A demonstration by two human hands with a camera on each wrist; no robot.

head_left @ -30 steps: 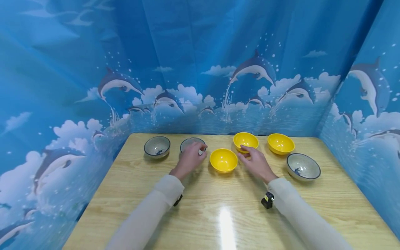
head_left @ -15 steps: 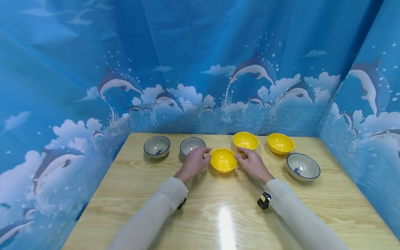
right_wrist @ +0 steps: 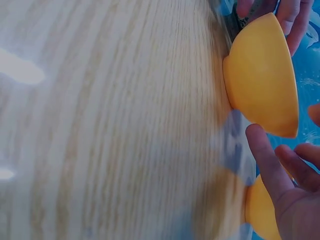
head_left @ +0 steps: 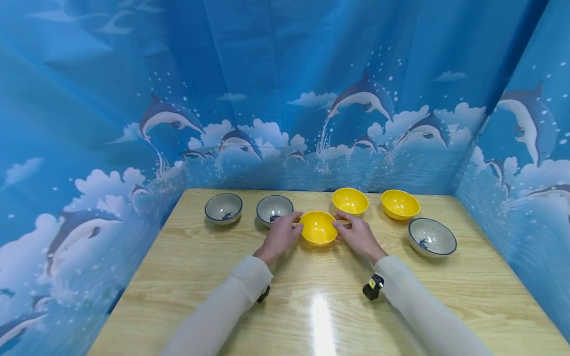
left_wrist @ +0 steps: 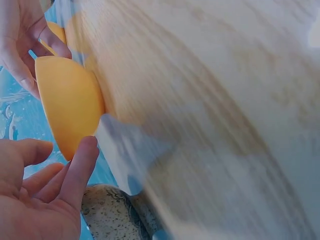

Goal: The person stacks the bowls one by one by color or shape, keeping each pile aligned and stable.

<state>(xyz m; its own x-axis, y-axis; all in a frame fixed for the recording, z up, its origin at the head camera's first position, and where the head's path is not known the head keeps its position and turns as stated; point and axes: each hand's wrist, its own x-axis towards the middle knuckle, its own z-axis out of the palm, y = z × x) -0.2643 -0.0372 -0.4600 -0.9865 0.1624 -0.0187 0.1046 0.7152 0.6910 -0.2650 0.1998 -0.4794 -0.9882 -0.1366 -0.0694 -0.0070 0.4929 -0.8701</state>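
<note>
A yellow bowl point(head_left: 318, 228) stands upright on the table in the middle of the head view, between my two hands. My left hand point(head_left: 281, 236) is at its left side, fingertips right at the bowl's wall. On the opposite side, my right hand point(head_left: 358, 238) has its fingertips right at the wall too. In the left wrist view the left fingers point(left_wrist: 80, 165) reach out fairly straight toward the yellow bowl point(left_wrist: 70, 100). The right wrist view has the right fingers point(right_wrist: 267, 160) extended just beside the bowl point(right_wrist: 262, 75).
Two speckled grey bowls with dark rims, one farther left point(head_left: 224, 209) and one by my left hand point(head_left: 272, 207), stand on the table point(head_left: 285, 316). Behind my right hand are yellow bowls point(head_left: 350, 200) point(head_left: 400, 204). Another grey bowl point(head_left: 432, 238) sits right. A dolphin-print curtain point(head_left: 285, 99) hangs behind.
My left hand has moved right, away from the nearer grey bowl, to the middle yellow bowl. My right hand has shifted slightly left to the same bowl. The bowls have not visibly moved.
</note>
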